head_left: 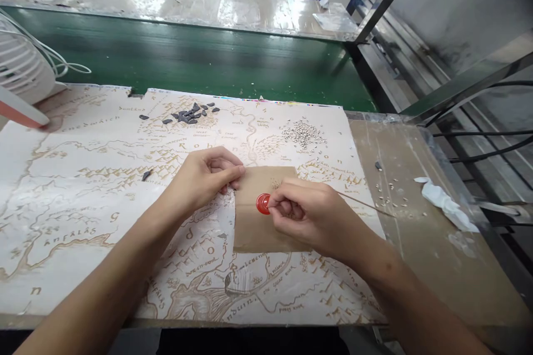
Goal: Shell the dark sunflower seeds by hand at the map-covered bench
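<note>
Bare forearms (120, 266) reach in from the bottom corners, nearest of all, over a paper map (104, 177) spread on the table. On that map, between the two hands, lies a square of brown card (254, 233), and on the card sits a small round red dish (261, 204). The right hand (306, 208) has its thumb and finger drawn into a narrow pinch right at the dish's right edge; I cannot tell what, if anything, is between the tips. A thin brown stick (362, 201) shows beyond that hand, slanting down to the right, its left end hidden. The left hand (216, 169) is loosely curled, thumb by the card's upper left corner; whether it holds anything I cannot tell. Some brown specks (275, 183) dot the card just above the dish. Farther back on the map are a heap of dark chips (189, 116) and, to its right, a spread of tiny pale grains (303, 133). One lone chip (146, 176) lies left of the left hand. Off to the right, near more scattered grains, is a crumpled tissue (447, 205). Behind the map runs a green belt (216, 55), with a white fan (23, 66) at far left.
</note>
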Tool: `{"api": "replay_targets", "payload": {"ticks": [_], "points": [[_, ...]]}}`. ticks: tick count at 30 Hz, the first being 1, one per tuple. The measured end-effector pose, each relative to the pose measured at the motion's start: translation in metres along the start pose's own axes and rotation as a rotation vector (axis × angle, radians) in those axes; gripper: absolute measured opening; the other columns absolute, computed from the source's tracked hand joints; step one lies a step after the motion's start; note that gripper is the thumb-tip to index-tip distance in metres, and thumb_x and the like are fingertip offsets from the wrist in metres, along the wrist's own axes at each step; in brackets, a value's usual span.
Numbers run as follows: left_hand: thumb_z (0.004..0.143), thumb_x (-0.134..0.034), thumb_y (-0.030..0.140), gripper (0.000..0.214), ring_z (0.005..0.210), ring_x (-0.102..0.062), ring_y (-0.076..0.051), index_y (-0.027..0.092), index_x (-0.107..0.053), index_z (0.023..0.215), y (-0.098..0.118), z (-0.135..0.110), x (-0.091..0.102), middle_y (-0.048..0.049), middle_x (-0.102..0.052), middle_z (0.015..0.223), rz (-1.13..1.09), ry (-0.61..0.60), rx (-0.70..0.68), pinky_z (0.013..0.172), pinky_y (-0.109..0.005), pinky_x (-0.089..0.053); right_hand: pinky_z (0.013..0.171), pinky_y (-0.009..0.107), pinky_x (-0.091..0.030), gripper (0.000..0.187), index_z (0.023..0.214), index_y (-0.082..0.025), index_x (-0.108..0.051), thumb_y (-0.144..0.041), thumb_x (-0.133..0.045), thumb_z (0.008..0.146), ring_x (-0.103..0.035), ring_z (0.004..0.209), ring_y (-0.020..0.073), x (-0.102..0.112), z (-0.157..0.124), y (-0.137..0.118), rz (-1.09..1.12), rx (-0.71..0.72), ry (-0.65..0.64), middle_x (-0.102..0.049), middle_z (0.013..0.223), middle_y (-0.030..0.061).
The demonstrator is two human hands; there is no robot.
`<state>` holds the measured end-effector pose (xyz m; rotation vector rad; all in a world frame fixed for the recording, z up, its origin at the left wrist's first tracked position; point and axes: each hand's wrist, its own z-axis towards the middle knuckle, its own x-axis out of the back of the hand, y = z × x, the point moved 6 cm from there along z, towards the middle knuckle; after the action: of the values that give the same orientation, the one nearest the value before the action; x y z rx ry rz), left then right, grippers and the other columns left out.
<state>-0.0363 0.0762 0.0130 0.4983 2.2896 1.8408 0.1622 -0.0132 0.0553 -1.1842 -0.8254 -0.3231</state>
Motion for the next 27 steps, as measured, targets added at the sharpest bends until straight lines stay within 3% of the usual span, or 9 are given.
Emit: {"api": "replay_targets", "payload": {"ticks": [4, 9, 14, 18, 22, 27], "points": [[0.078, -0.102, 0.043, 0.032, 0.073, -0.077, -0.02, 0.018, -0.084, 0.09, -0.001, -0.002, 0.0, -0.0088, -0.084, 0.082, -0.027, 0.01, 0.007, 0.068, -0.03, -0.062, 0.064, 0.031, -0.043, 0.013, 0.088, -0.022, -0.073, -0.014, -0.069, 0.097, -0.056, 0.068, 0.0139, 0.008, -0.002, 0.004, 0.026, -0.055, 0.03, -0.068, 0.08, 0.0001], [0.086, -0.097, 0.042, 0.028, 0.071, -0.076, -0.019, 0.018, -0.083, 0.092, 0.002, -0.003, -0.005, -0.0086, -0.083, 0.08, -0.077, 0.017, -0.035, 0.068, -0.031, -0.063, 0.065, 0.033, -0.043, 0.013, 0.085, -0.022, -0.074, -0.019, -0.072, 0.097, -0.057, 0.068, 0.0155, 0.023, -0.009, 0.027, 0.02, -0.225, 0.104, -0.066, 0.077, -0.0002], [0.08, -0.101, 0.036, 0.036, 0.074, -0.079, -0.02, 0.017, -0.085, 0.105, 0.007, -0.008, -0.014, -0.0079, -0.085, 0.086, -0.147, 0.007, -0.018, 0.068, -0.031, -0.063, 0.068, 0.034, -0.043, 0.014, 0.086, -0.022, -0.075, -0.018, -0.07, 0.099, -0.059, 0.071, 0.0167, 0.01, -0.011, 0.041, -0.018, -0.278, 0.016, -0.066, 0.078, -0.0001], [0.088, -0.096, 0.036, 0.023, 0.077, -0.078, -0.019, 0.019, -0.088, 0.101, 0.013, -0.014, -0.024, -0.007, -0.083, 0.085, -0.107, -0.048, -0.058, 0.069, -0.029, -0.061, 0.067, 0.034, -0.045, 0.012, 0.088, -0.021, -0.077, -0.018, -0.071, 0.098, -0.058, 0.072, 0.0171, 0.007, -0.01, 0.044, -0.015, -0.282, 0.0, -0.067, 0.079, 0.0005], [0.093, -0.093, 0.036, 0.015, 0.088, -0.078, -0.019, 0.023, -0.089, 0.101, 0.02, -0.022, -0.032, -0.0063, -0.085, 0.098, -0.088, -0.054, -0.122, 0.075, -0.028, -0.063, 0.066, 0.033, -0.056, 0.01, 0.089, -0.022, -0.08, -0.024, -0.078, 0.099, -0.067, 0.076, 0.0174, 0.022, -0.012, 0.042, 0.262, -0.334, 0.158, -0.076, 0.089, 0.0036], [0.094, -0.094, 0.039, 0.021, 0.093, -0.084, -0.022, 0.022, -0.086, 0.104, 0.031, -0.031, -0.05, -0.0076, -0.088, 0.104, -0.217, -0.156, -0.098, 0.082, -0.032, -0.069, 0.087, 0.042, -0.077, 0.017, 0.093, -0.021, -0.081, -0.035, -0.088, 0.098, -0.086, 0.102, 0.0249, 0.023, -0.009, 0.034, 0.81, -0.329, 0.264, -0.081, 0.136, 0.0127]]}}
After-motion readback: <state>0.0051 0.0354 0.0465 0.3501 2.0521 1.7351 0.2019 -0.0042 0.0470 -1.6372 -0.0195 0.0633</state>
